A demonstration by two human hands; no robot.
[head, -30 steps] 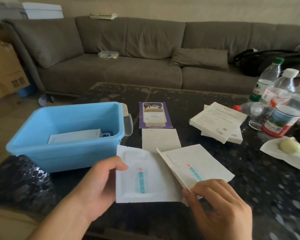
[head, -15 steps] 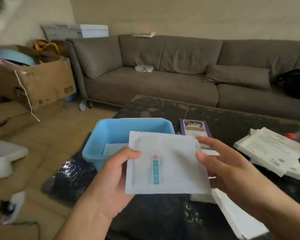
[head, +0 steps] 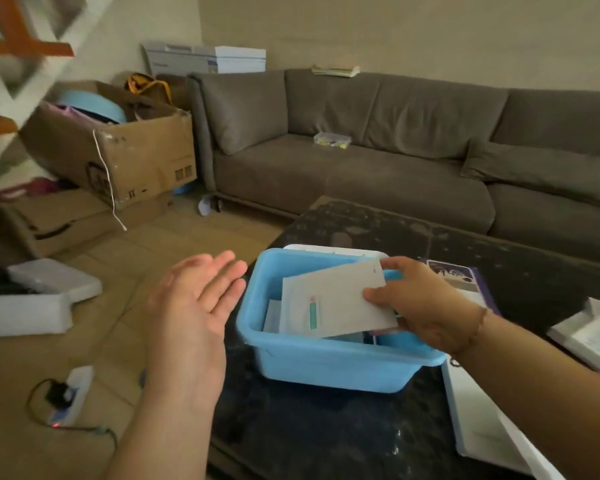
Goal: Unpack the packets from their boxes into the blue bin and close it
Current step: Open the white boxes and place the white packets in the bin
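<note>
The blue bin (head: 326,365) stands at the left end of the dark table. My right hand (head: 420,303) pinches the right edge of a white packet (head: 333,299) with a teal stripe, held tilted over the bin's inside. Other white packets (head: 272,317) lie lower in the bin. My left hand (head: 194,303) hovers flat, fingers straight, just left of the bin and holds nothing. A white lid (head: 326,248) shows behind the bin's far rim. A purple box (head: 461,275) lies right of the bin, partly hidden by my right hand.
White flat boxes (head: 589,341) lie at the table's right edge and a white packet (head: 478,414) lies near the front. The grey sofa (head: 395,161) runs behind the table. Cardboard boxes (head: 118,150), white foam (head: 32,299) and a power strip (head: 73,393) are on the floor at left.
My left hand has let go of the packet and moved left, fingers straight. My right hand has carried the packet forward over the bin. The view has swung left.
</note>
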